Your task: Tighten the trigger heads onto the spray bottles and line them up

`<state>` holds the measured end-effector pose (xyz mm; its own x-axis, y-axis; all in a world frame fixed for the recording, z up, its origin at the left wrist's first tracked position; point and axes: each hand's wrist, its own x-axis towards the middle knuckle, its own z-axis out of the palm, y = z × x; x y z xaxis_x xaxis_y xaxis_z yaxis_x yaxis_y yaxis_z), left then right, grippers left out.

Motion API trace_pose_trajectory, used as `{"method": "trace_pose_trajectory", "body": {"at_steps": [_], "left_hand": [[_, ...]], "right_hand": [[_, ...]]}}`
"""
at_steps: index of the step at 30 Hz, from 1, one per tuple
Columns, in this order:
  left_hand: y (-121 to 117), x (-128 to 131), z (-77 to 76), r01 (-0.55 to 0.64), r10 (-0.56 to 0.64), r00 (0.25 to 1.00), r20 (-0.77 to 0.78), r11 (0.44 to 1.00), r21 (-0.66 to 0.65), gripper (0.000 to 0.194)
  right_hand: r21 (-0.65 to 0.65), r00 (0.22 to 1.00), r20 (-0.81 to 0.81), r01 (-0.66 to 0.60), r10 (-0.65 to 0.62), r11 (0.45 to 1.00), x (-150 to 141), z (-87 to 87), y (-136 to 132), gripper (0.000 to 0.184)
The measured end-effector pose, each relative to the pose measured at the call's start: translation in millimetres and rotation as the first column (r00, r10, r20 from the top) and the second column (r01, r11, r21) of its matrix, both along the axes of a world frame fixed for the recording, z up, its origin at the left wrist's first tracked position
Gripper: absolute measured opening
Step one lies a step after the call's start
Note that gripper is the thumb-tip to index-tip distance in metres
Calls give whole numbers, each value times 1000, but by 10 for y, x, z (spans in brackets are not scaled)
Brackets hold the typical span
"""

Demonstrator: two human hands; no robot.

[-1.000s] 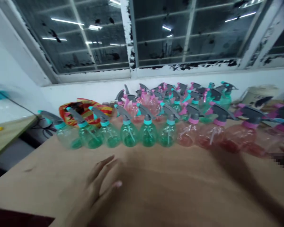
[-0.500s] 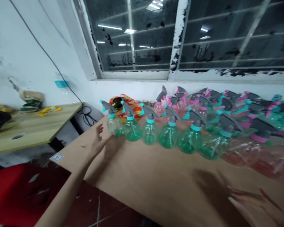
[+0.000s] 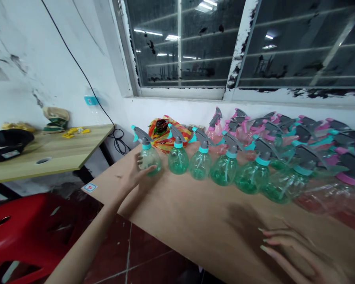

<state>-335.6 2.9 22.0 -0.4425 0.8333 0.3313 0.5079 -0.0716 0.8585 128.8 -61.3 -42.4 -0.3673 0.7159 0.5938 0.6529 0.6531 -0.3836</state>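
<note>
A spray bottle [image 3: 150,161] stands at the left end of the front row [image 3: 225,170] on a brown board [image 3: 192,221]. The left hand [image 3: 135,176] grasps it low down, fingers curled round. The right hand [image 3: 298,256] lies open on the board, holding nothing.

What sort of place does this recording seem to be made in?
Probably a small workshop or packing room, though that's a judgement: rows of plastic spray bottles stand on a bare brown board, with a red plastic stool and a flaking window frame nearby.
</note>
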Motion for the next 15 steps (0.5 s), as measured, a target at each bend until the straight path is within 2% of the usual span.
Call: {"method": "trace_pose_trajectory", "body": {"at_steps": [4,9,12,15], "left_hand": [[-406,161,12,1,-2,1000,-26,1000,-31,68],[-763,714,-36,106,-111,991,-72,992,-73,65],[-867,1161,-68,306,-316,941,-123,948,-89,67],[-911,1641,-67,417,-442,877,-188,895,-160,68]], "right_hand": [[-97,998,53,24,-19,995,64,28,35,22],[-151,999,5,-45,46,988,-14,298,81,25],[-218,999,-23,-45,41,975,-97,463,111,33],[-310,997,-35,-71,63,948,-152,602,157,58]]}}
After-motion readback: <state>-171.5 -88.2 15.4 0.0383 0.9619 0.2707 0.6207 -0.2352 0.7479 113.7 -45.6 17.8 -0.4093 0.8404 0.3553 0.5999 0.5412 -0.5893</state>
